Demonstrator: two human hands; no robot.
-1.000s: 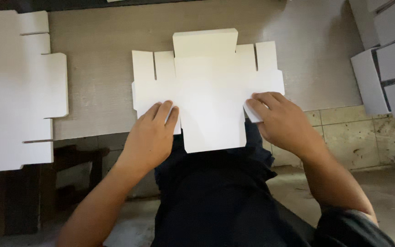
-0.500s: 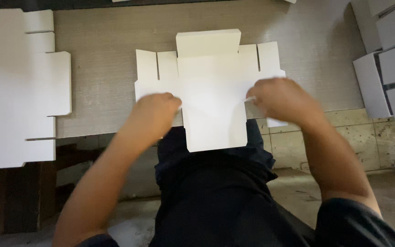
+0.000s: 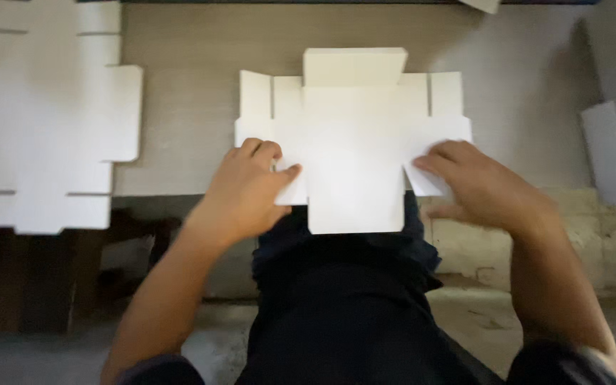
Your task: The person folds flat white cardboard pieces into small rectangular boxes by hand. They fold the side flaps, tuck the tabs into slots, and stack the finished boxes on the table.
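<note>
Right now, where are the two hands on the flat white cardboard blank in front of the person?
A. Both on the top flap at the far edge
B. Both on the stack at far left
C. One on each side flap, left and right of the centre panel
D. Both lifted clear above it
C: the left hand and the right hand each press a side flap of the flat white cardboard blank.

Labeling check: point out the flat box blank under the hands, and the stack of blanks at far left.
flat box blank [image 3: 354, 142], head view, centre panel.
stack of blanks [image 3: 44, 128], head view, top sheet's middle.
</note>
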